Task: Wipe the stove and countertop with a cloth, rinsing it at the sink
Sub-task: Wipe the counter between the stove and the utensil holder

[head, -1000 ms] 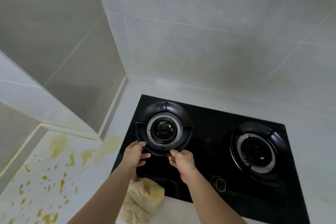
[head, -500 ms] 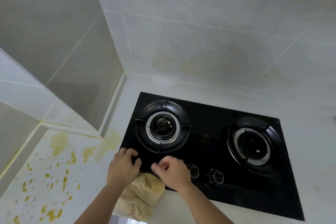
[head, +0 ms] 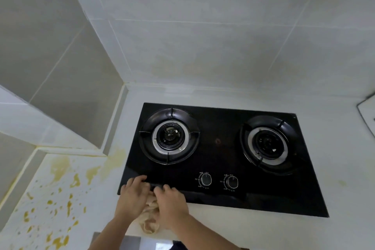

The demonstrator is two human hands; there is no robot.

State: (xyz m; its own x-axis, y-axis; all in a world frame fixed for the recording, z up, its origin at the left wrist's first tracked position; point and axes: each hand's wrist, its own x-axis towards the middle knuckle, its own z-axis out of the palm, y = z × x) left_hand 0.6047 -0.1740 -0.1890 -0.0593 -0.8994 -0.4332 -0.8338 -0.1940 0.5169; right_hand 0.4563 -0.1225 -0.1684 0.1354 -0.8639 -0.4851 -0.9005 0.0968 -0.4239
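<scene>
The stove point(head: 221, 160) is a black glass plate set into the white desk point(head: 345, 168), and its surface is shiny, with one small reddish spot between the two burners. The left burner point(head: 169, 135) and the right burner point(head: 267, 145) each have a black ring support around a silver ring. Two round knobs point(head: 206, 180) sit side by side near the front edge of the stove, between the burners.

The cloth point(head: 150, 223) is beige and crumpled into a soft bundle. It lies at the front left corner of the stove, partly on the desk edge, and most of it is hidden under the hands. The left hand point(head: 133, 197) rests on it with the fingers point(head: 140, 179) stretched forward, their tips touching the black glass. The right hand point(head: 170, 205) is just beside it, with the fingers curled down over the cloth and holding it.

To the left of the stove, the desk carries many yellow-brown stains point(head: 60, 195), with bigger smears near the wall corner and small drops toward the front. Behind the stove stands a wall point(head: 203, 46) of pale tiles, slightly yellowish just above the desk.
</scene>
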